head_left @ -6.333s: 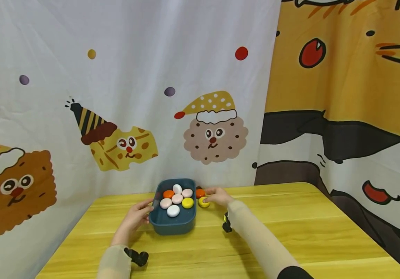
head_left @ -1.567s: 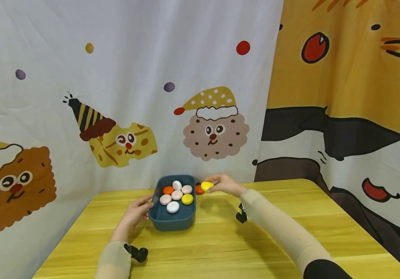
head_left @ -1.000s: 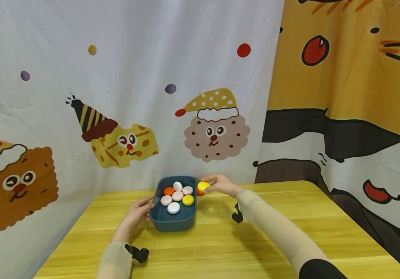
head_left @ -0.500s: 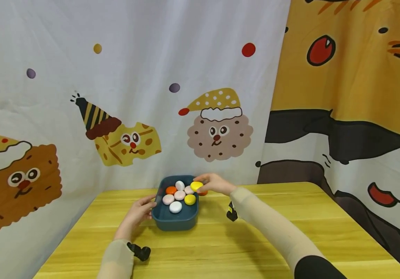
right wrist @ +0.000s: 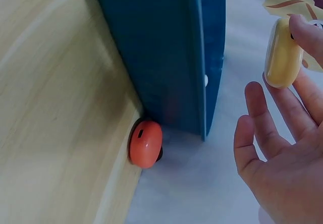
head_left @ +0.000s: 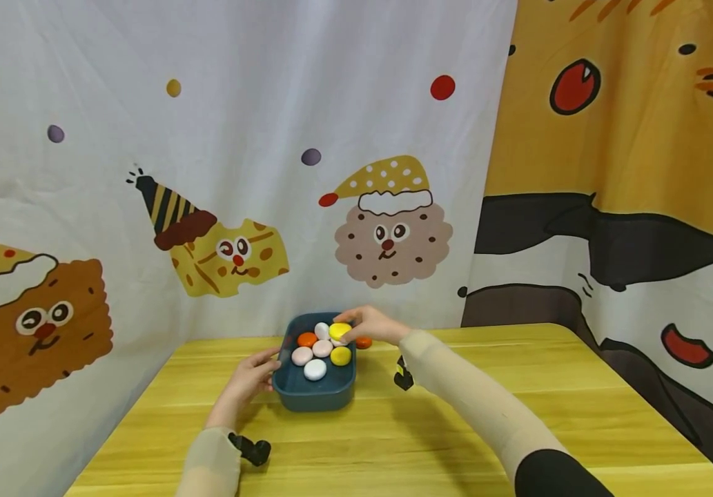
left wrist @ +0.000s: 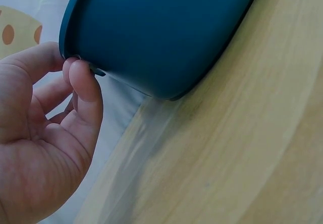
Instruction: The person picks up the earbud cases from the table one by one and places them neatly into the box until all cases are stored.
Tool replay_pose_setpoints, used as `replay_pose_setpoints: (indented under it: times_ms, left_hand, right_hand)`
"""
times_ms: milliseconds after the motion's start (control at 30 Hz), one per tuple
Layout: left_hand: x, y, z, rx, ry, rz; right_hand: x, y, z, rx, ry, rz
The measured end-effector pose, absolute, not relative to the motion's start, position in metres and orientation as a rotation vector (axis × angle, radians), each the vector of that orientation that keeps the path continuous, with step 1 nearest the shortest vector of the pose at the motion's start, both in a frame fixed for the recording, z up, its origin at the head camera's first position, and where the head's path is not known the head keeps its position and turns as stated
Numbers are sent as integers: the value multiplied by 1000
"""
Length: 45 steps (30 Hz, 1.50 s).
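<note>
A dark blue bin [head_left: 315, 402] stands on the table, holding several smooth, rounded pieces in white, pale pink, orange and yellow. My left hand [head_left: 250, 378] grips the bin's left rim; in the left wrist view, the fingers of that hand [left wrist: 48, 128] are curled at the bin's edge. My right hand [head_left: 371, 324] is over the bin's far right part. Between its thumb and fingers it pinches a glossy yellow rounded piece [right wrist: 284, 55], above the pieces inside. An orange rounded piece [right wrist: 146, 144] with a small black slot lies outside, close by the bin's right side.
The wood-grain table [head_left: 455, 414] extends to the right and in front of the bin. A printed white curtain [head_left: 238, 103] hangs right behind the table's far edge. Black wrist devices [head_left: 250, 450] are strapped to both forearms.
My right hand has picked the yellow piece up from the table beside the bin and carried it left, over the rim. The left hand stays at the bin's left side.
</note>
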<state>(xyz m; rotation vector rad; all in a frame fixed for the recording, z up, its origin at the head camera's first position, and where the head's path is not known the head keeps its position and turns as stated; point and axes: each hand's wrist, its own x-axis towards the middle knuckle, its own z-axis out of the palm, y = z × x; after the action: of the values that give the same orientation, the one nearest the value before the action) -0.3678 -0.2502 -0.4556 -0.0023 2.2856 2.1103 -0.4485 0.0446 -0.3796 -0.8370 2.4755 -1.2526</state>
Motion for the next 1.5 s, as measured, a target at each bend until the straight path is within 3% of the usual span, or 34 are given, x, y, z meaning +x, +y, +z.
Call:
replay_pose_setpoints:
  times_ms: [633,1500]
  left_hand:
    - [-375,-252,-456,3,2274,2111]
    - [-372,-251,-457,-39,2277,2125]
  right_hand:
    - [-446,13,-361,-939,2436,-1170]
    - [-446,-18,-376,-948,2312,-1096]
